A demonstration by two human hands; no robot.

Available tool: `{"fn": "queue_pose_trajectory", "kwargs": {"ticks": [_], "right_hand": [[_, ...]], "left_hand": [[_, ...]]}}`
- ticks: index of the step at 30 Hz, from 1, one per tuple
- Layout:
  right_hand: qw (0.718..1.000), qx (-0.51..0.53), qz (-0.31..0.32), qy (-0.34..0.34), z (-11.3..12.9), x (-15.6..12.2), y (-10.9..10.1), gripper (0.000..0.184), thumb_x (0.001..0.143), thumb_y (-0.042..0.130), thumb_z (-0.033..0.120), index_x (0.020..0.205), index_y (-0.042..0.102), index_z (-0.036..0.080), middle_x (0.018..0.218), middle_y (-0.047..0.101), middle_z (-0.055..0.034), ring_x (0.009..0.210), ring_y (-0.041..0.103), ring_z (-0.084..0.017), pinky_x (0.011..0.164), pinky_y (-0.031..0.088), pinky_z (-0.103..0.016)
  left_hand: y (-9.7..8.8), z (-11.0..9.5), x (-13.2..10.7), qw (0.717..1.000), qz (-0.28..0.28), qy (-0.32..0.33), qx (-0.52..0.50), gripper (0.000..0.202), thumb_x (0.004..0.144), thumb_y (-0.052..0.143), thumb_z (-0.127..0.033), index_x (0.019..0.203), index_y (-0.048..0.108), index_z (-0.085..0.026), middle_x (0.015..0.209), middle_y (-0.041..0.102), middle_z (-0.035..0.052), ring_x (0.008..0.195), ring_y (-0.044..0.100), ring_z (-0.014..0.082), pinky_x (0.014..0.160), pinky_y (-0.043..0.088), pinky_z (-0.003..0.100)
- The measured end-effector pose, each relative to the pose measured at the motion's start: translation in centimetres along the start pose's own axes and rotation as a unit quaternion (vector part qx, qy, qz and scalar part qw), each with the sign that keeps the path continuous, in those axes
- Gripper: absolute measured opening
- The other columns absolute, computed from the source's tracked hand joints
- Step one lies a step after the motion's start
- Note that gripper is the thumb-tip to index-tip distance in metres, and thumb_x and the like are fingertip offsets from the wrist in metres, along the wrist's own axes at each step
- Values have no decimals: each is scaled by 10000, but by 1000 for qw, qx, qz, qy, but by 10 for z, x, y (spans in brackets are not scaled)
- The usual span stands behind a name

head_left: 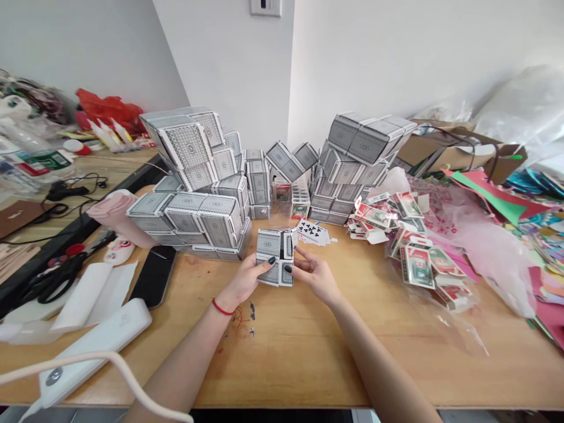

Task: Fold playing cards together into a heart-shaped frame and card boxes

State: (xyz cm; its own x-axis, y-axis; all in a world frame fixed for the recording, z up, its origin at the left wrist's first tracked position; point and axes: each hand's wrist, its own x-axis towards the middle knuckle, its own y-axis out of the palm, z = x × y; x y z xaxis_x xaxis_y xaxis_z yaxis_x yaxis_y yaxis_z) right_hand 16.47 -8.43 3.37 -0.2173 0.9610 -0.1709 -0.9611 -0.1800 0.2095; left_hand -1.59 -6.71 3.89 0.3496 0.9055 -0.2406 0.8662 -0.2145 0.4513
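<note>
My left hand [245, 281] and my right hand [314, 275] both grip a small cube-shaped block of folded playing cards [275, 256] with grey patterned backs, held just above the wooden table [299, 346]. My thumbs press on its near face. A red band circles my left wrist. Just behind the block lies a loose spread of face-up cards [314, 231].
Stacks of finished card blocks stand at back left [198, 188] and back right [356, 158]. Flattened card boxes [409, 235] litter the right side, beside pink wrap and coloured paper. A phone [154, 274], scissors [57, 279], white paper and a white device [94, 346] lie at left.
</note>
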Motion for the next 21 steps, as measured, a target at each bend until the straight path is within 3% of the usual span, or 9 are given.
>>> {"fn": "queue_pose_trajectory", "kwargs": {"ticks": [14,21], "right_hand": [[999,-21,-38,2,5,-3,4,881,621,746,368,1355,334,109,1060,670,-111,1047,591,-294,910,468,-421],[999,-26,-34,5,2,-1,2,864,624,741,394,1350,346,141,1049,679,-74,1072,574,-304,919,461,-444]], "left_hand": [[3,-3,-1,1000,-8,1,-19,413,643,731,-285,1018,624,-148,961,694,71,805,649,206,689,507,305],[3,-2,-1,1000,-5,7,-2,413,642,735,-288,1012,616,-148,989,688,81,837,645,224,670,513,302]]}}
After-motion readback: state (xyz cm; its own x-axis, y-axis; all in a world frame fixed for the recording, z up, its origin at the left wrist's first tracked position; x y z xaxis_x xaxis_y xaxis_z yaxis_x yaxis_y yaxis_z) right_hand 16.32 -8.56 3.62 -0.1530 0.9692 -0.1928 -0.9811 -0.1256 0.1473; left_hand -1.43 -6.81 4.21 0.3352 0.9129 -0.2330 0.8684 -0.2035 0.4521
